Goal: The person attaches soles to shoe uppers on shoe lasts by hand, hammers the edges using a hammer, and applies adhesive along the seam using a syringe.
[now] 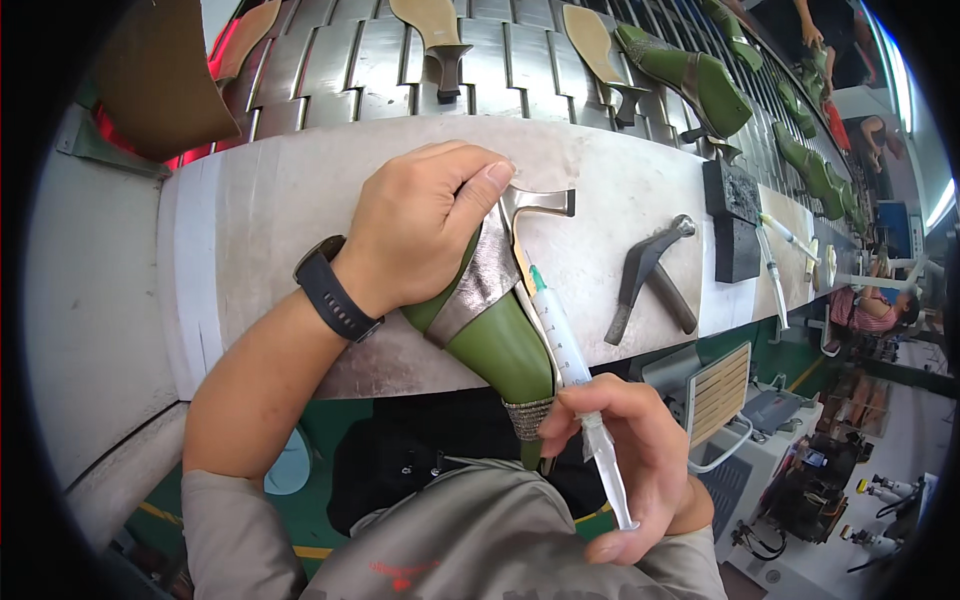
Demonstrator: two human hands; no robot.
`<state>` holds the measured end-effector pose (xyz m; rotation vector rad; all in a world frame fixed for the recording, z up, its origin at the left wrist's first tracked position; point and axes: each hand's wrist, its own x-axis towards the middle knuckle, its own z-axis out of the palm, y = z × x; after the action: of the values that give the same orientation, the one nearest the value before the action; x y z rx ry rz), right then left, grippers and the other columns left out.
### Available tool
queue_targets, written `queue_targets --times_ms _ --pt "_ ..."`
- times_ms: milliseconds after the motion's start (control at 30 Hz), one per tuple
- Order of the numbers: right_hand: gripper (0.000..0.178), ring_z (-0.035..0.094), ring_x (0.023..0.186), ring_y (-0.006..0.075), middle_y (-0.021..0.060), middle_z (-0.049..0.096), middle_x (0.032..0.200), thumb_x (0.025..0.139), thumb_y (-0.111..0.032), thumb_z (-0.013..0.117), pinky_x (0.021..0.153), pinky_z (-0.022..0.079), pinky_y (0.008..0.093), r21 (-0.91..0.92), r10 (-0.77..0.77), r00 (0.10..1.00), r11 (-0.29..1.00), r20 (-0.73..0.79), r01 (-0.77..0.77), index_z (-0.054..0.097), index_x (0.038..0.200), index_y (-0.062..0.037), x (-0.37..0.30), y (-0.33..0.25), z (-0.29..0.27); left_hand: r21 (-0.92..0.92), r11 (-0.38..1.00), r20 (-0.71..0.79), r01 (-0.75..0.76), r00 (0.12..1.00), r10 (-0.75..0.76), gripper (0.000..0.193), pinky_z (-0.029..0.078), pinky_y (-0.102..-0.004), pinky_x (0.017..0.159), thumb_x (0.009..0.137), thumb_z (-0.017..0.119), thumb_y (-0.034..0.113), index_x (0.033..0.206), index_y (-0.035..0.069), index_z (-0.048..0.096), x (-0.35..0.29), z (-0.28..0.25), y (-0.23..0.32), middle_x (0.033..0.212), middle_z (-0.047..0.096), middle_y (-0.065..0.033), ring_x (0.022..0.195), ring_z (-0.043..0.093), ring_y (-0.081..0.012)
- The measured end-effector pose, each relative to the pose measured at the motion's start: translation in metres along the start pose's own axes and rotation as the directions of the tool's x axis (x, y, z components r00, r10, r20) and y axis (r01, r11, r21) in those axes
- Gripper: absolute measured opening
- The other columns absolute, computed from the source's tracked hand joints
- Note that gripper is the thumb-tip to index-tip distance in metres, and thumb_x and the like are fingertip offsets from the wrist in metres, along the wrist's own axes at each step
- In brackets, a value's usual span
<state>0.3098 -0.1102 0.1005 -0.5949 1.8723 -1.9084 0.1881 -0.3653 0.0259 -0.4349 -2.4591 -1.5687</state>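
Observation:
A high-heeled shoe on a green shoe last lies tilted over the near edge of the workbench, its metallic strap and slim heel showing. My left hand is closed around its heel end; a dark watch is on that wrist. In my right hand is a clear syringe, held by the barrel with the thumb near the plunger end. Its green-based needle tip points at the sole edge below the heel, where I cannot tell if it touches. A glittery band wraps the toe end.
On the workbench, a hammer lies right of the shoe. Beyond it are black blocks and more syringes. A metal slat conveyor behind carries heeled soles and green lasts. Other people work far right.

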Motion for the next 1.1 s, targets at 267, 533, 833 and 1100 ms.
queue_targets --times_ms 267,533,833,1100 --pt "0.106 0.069 0.091 0.0216 0.0193 0.068 0.114 0.07 -0.046 0.096 0.081 0.057 0.0324 0.016 0.069 0.998 0.997 0.014 -0.069 0.051 0.143 0.0139 0.009 -0.003 -0.001 0.018 1.0 0.005 -0.005 1.0 0.005 0.031 0.054 -0.0346 0.085 0.109 0.058 0.018 0.112 -0.007 0.074 0.0 -0.002 0.0 0.101 0.075 -0.0188 0.092 0.072 -0.0275" --pt "0.108 0.067 0.085 0.0176 0.0177 0.069 0.106 0.067 -0.049 0.097 0.077 0.056 0.0289 0.015 0.128 0.992 0.992 -0.005 -0.128 0.052 0.141 0.0153 0.01 -0.007 -0.002 0.032 0.999 -0.001 -0.02 1.0 0.02 0.031 0.054 -0.0349 0.086 0.109 0.058 0.019 0.113 -0.007 0.074 -0.002 -0.004 -0.001 0.102 0.076 -0.0193 0.093 0.072 -0.0282" --pt "0.107 0.067 0.084 0.0168 0.018 0.069 0.103 0.068 -0.052 0.097 0.075 0.056 0.0282 0.017 0.128 0.991 0.992 -0.028 -0.127 0.054 0.138 0.0161 0.005 -0.009 0.001 0.023 1.0 0.003 -0.02 1.0 0.02 0.031 0.055 -0.0345 0.086 0.109 0.059 0.02 0.114 -0.006 0.074 -0.003 -0.008 -0.002 0.104 0.076 -0.0192 0.094 0.073 -0.0276" --pt "0.108 0.067 0.081 0.0179 0.0194 0.068 0.101 0.068 -0.055 0.097 0.072 0.055 0.0284 0.033 0.116 0.991 0.993 -0.073 -0.114 0.054 0.136 0.0177 0.001 -0.01 0.006 0.03 0.999 0.018 -0.012 1.0 0.012 0.031 0.055 -0.034 0.087 0.109 0.059 0.019 0.114 -0.007 0.074 -0.004 -0.01 -0.001 0.104 0.076 -0.0187 0.094 0.073 -0.0271"
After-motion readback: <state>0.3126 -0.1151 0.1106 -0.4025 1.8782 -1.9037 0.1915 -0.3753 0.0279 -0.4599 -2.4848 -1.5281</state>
